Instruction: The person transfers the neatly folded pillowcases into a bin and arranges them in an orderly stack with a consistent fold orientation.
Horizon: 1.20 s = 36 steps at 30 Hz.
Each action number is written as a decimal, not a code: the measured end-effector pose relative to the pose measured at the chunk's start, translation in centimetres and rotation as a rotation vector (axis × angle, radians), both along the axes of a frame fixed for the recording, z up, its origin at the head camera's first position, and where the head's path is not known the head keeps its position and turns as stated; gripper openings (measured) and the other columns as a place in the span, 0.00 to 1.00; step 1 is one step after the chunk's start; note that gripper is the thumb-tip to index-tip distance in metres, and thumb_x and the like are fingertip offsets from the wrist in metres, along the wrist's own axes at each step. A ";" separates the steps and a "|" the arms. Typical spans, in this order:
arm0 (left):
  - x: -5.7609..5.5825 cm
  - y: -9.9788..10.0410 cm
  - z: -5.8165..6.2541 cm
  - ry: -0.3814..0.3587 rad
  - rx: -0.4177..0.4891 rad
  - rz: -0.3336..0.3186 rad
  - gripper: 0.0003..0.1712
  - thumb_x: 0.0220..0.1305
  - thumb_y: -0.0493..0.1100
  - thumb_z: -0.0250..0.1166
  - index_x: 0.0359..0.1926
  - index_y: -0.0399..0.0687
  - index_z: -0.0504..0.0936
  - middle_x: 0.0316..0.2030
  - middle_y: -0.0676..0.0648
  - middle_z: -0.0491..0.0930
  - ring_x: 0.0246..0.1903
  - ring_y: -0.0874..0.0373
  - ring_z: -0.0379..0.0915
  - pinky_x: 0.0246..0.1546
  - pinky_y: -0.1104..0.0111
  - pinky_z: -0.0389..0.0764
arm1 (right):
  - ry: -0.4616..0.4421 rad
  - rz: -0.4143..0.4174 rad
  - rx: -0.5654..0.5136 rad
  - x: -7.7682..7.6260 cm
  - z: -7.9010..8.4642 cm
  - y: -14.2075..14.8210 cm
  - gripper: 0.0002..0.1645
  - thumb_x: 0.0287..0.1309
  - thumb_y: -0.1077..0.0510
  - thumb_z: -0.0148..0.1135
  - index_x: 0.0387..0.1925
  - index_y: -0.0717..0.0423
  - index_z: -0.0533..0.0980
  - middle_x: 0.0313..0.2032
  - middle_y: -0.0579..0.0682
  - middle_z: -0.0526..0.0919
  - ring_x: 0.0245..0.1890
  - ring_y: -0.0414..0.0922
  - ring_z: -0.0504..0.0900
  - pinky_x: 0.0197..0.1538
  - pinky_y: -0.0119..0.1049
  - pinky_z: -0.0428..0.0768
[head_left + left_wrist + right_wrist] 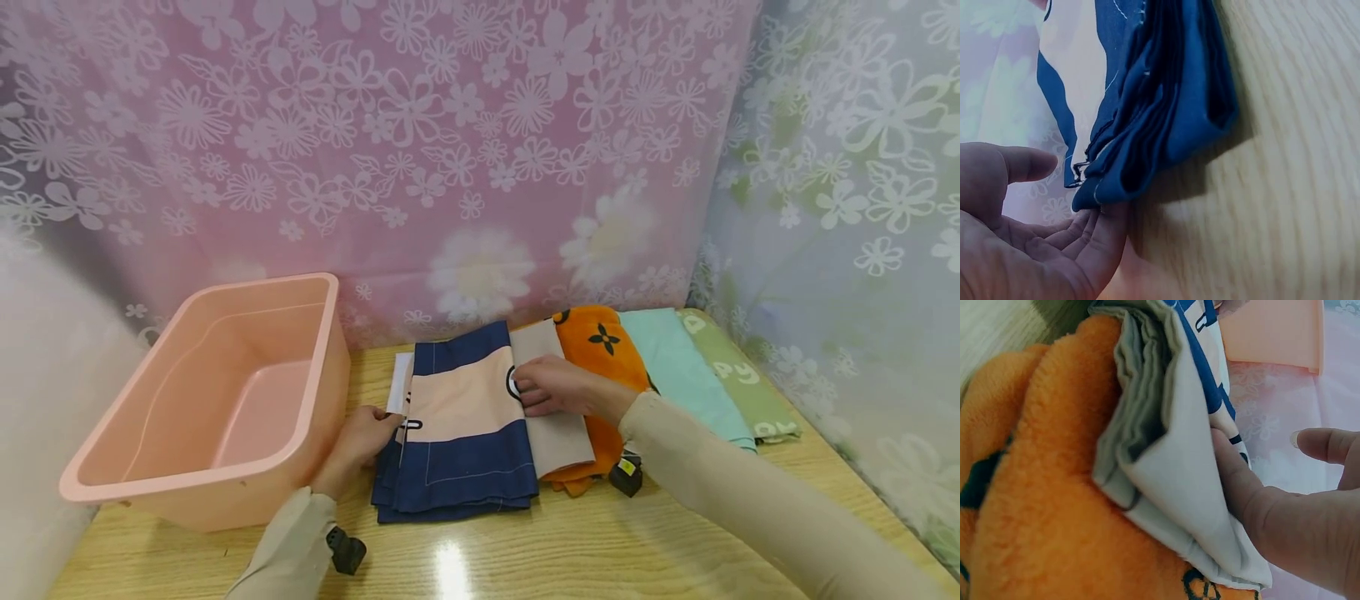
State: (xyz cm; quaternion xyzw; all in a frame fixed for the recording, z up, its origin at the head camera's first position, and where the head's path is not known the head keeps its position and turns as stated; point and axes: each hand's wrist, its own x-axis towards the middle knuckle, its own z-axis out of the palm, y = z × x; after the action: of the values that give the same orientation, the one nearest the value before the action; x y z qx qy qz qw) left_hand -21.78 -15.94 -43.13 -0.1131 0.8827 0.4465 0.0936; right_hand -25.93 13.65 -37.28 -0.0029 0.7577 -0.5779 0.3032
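Note:
A folded navy and peach cloth (468, 400) lies in front of me, overlapping a folded grey-beige cloth (558, 442) on its right. At its left edge, my left hand (363, 437) has its fingers beneath the navy folds. The left wrist view shows that thumb (1032, 165) standing apart from the cloth. My right hand (558, 386) reaches to the border between the navy-peach and grey-beige cloths. In the right wrist view its fingers (1235, 475) touch the grey-beige cloth (1179, 469), fingertips partly hidden, thumb extended away.
A large pink plastic tub (330, 400) stands at the left. Rightward lie an orange fluffy cloth (600, 350), a mint cloth (675, 358) and a green lettered cloth (738, 375), overlapping in a row. All rest on a wooden table (525, 558) before flowered curtains (480, 167).

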 end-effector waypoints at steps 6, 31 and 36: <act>0.0 0.4 -0.2 0.009 0.058 -0.001 0.16 0.63 0.45 0.62 0.31 0.33 0.80 0.16 0.51 0.62 0.16 0.58 0.61 0.14 0.71 0.61 | -0.014 -0.008 0.026 -0.6 -0.4 -0.5 0.30 0.69 0.56 0.49 0.65 0.71 0.59 0.63 0.68 0.65 0.46 0.54 0.81 0.43 0.44 0.82; -0.4 1.0 -0.4 0.104 -0.016 -0.056 0.19 0.52 0.37 0.70 0.41 0.29 0.76 0.26 0.42 0.74 0.25 0.52 0.72 0.23 0.66 0.76 | 0.023 -0.041 0.226 -2.4 -1.8 -2.7 0.19 0.68 0.60 0.52 0.56 0.65 0.66 0.38 0.60 0.80 0.31 0.51 0.84 0.29 0.42 0.83; -0.2 1.1 -0.6 0.149 -0.031 -0.049 0.19 0.53 0.35 0.69 0.45 0.30 0.75 0.26 0.43 0.74 0.25 0.52 0.71 0.22 0.67 0.73 | 0.054 -0.048 0.225 -2.3 -2.0 -2.7 0.20 0.68 0.61 0.53 0.59 0.61 0.66 0.38 0.60 0.80 0.31 0.50 0.84 0.28 0.40 0.83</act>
State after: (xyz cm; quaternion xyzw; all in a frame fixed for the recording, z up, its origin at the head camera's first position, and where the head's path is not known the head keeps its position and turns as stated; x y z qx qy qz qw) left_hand -22.01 -14.80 -43.74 -0.0595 0.8965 0.4374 0.0368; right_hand -28.21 10.91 -39.24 0.0336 0.8255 -0.4961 0.2671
